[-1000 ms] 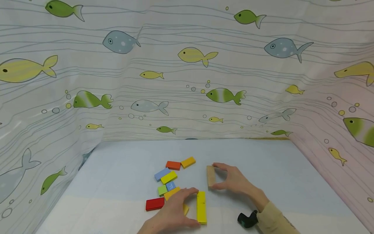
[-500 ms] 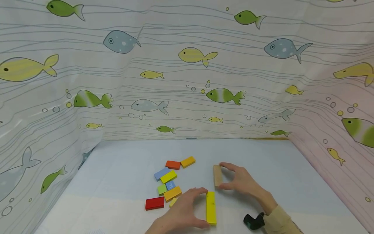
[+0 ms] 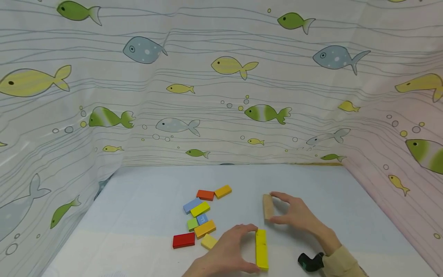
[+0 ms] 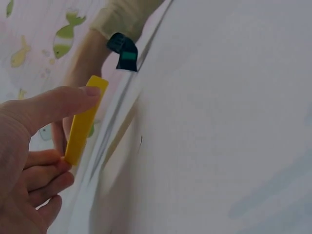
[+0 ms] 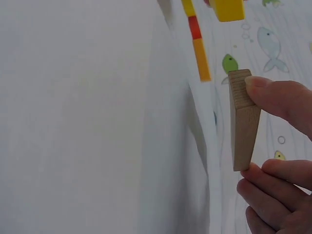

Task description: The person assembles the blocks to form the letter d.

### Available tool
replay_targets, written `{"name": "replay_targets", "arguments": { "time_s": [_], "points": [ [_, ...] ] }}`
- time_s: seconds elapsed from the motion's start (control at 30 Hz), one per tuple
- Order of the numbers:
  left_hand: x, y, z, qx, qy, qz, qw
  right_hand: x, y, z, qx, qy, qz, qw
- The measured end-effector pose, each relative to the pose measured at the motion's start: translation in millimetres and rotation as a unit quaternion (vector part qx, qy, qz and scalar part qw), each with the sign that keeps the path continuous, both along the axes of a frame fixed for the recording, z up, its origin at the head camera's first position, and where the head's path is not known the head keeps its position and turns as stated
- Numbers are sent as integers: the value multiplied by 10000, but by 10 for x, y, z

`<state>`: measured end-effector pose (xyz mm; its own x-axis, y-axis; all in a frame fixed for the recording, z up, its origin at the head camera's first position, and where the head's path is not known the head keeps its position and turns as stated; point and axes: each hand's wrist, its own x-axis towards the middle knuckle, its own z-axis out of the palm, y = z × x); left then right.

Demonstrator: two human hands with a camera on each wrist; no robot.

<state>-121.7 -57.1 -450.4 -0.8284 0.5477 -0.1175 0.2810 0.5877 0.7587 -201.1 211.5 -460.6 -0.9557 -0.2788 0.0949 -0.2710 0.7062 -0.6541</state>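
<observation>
My left hand [image 3: 226,250] pinches a yellow block [image 3: 262,250] end to end, thumb at the near end and a fingertip at the far one. The left wrist view shows the same yellow block [image 4: 87,122] between thumb and fingers. Farther back and to the right, my right hand [image 3: 295,215] holds a plain wooden block [image 3: 268,207] likewise by its two ends. In the right wrist view the thumb presses on one end of the wooden block [image 5: 243,122], and fingertips meet the other. Both blocks point away from me, roughly parallel.
Several coloured blocks lie left of the hands: a red block [image 3: 184,240], an orange-red block [image 3: 205,195], a blue block [image 3: 192,206], a green block [image 3: 192,224] and a pale yellow block [image 3: 209,241] among them. A fish-print curtain [image 3: 207,104] surrounds the table [image 3: 138,200].
Both hands have moved to the right, the left carrying the yellow block and the right the wooden block. The pale yellow block has come into fuller view. The other blocks stay put.
</observation>
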Motion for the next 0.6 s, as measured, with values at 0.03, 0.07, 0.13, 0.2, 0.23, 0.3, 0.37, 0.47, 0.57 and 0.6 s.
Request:
{"name": "replay_targets", "arguments": {
  "time_s": [0.03,0.07,0.13,0.2,0.23,0.3,0.37,0.47,0.57,0.6],
  "points": [
    [4,17,0,3,0,-15,10000,1,18,-1,21,13,5,10000],
    [6,34,-1,10,-10,-31,10000,4,35,-2,32,16,4,10000],
    [13,65,-3,23,-42,-58,10000,8,69,-2,29,25,4,10000],
    [18,94,-4,42,-114,-65,9999,14,99,3,36,27,-14,10000],
    [22,109,-2,47,-158,-62,9998,17,114,7,36,29,-23,10000],
    [27,137,2,38,-209,-35,9998,22,140,21,41,15,-33,10000],
    [29,167,8,30,-204,-28,9998,27,167,36,85,10,-48,10000],
    [25,222,19,16,-176,-17,9998,35,211,55,106,16,-81,9999],
    [10,284,28,19,-127,-40,9999,44,259,67,112,4,-110,9999],
    [4,306,27,26,-107,-50,9999,47,276,67,112,0,-125,9999]
  ]
}}
